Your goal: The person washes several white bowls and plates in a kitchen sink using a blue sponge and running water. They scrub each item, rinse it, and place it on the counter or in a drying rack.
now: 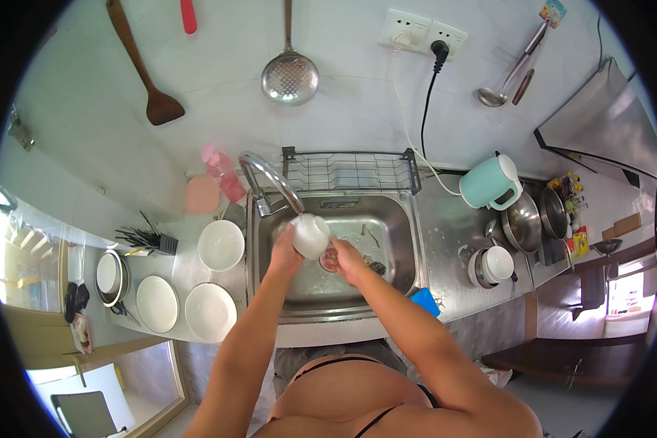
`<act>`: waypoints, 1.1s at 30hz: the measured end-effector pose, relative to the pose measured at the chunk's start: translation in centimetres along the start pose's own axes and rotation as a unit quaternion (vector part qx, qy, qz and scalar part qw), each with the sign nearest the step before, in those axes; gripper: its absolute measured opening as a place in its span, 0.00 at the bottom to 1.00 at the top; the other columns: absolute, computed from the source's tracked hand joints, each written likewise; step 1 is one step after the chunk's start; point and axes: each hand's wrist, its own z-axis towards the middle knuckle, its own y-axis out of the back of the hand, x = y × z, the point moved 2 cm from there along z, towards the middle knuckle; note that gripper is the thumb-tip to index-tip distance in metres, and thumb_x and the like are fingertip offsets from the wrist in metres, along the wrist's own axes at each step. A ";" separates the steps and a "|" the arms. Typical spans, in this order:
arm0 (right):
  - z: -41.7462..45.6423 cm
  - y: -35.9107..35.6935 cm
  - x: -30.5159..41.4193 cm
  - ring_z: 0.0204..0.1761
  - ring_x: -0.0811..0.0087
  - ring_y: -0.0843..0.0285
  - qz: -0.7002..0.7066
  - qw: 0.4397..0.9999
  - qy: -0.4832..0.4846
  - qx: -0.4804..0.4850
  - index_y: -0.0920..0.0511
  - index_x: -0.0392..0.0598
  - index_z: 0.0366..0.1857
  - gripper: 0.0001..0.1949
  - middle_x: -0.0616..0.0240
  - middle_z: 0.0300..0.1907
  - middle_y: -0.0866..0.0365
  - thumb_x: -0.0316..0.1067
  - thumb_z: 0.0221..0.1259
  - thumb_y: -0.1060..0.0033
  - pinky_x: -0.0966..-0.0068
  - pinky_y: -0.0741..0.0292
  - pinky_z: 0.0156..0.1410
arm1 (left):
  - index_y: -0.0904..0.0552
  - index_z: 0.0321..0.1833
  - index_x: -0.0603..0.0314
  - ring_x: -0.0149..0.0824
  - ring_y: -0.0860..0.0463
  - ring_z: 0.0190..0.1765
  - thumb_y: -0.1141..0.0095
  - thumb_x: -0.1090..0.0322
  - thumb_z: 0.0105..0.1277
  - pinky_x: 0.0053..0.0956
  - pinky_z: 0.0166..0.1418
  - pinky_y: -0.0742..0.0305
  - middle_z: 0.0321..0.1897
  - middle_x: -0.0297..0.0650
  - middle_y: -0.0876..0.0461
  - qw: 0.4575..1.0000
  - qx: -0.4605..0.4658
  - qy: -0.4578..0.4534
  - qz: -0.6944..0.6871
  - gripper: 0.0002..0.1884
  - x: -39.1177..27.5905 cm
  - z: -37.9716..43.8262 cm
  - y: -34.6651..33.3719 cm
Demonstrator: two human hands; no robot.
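A white bowl [310,236], its foot facing up and to the right, is tilted beneath the spout of the chrome faucet [274,178]. My left hand [286,253] grips the bowl's left side. Close to its lower right side, my right hand [344,259] has curled fingers; whether they touch the bowl I cannot tell. Both hands are over the stainless steel sink [350,295]. Food scraps and a dark scouring pad [377,268] lie on the sink's bottom, right of my right hand.
White bowls [221,246] stand left of the sink, near a pink soap bottle [225,175]. A wire rack [353,171] runs behind it. To the right are a blue cloth or sponge [426,301], stacked bowls [497,264], a mint electric kettle [488,182] and metal pans [521,221].
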 end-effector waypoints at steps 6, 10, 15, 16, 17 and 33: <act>-5.1 2.0 -0.9 0.36 0.67 0.17 -0.273 0.961 0.023 -0.040 0.49 0.36 0.76 0.50 0.53 0.45 0.19 0.70 0.65 0.47 0.69 0.16 0.40 | 0.20 0.43 0.67 0.59 0.17 0.48 0.49 0.57 0.75 0.47 0.50 0.22 0.45 0.59 0.16 0.715 0.134 -0.078 0.682 0.16 6.0 -6.6 -1.9; 0.4 9.7 -7.6 0.49 0.47 0.14 -0.573 0.797 0.110 -0.155 0.41 0.18 0.67 0.35 0.31 0.47 0.18 0.39 0.62 0.48 0.56 0.17 0.51 | 0.18 0.44 0.65 0.57 0.17 0.52 0.45 0.58 0.72 0.46 0.54 0.22 0.47 0.53 0.14 0.561 0.309 -0.064 0.766 0.15 7.5 -10.1 -6.8; -2.3 9.5 -3.2 0.45 0.44 0.13 -0.592 0.782 0.162 -0.110 0.26 0.24 0.55 0.23 0.38 0.42 0.16 0.28 0.56 0.45 0.58 0.17 0.50 | 0.18 0.52 0.63 0.54 0.21 0.59 0.40 0.62 0.68 0.44 0.64 0.26 0.54 0.50 0.17 0.568 0.320 -0.271 0.709 0.15 3.7 -10.3 -5.0; -2.5 9.9 -2.4 0.42 0.44 0.13 -0.593 0.767 0.210 -0.128 0.23 0.26 0.52 0.20 0.40 0.41 0.15 0.26 0.55 0.44 0.59 0.16 0.48 | 0.18 0.54 0.63 0.54 0.22 0.60 0.39 0.63 0.67 0.44 0.65 0.27 0.56 0.50 0.18 0.575 0.296 -0.274 0.712 0.16 2.8 -10.0 -4.6; -3.1 10.9 -1.9 0.41 0.44 0.12 -0.606 0.745 0.203 -0.189 0.21 0.28 0.47 0.17 0.39 0.42 0.16 0.26 0.55 0.43 0.58 0.16 0.47 | 0.18 0.56 0.63 0.54 0.22 0.61 0.38 0.65 0.66 0.44 0.67 0.28 0.57 0.49 0.19 0.581 0.271 -0.277 0.715 0.17 1.9 -9.6 -4.2; -17.7 46.2 10.0 0.42 0.62 0.11 -0.699 0.461 -0.025 -0.546 0.15 0.44 0.33 0.17 0.53 0.38 0.13 0.50 0.60 0.34 0.62 0.17 0.41 | 0.18 0.53 0.62 0.55 0.23 0.58 0.39 0.70 0.64 0.46 0.63 0.27 0.55 0.50 0.21 0.563 -0.020 -0.237 0.792 0.14 -5.0 -16.3 4.9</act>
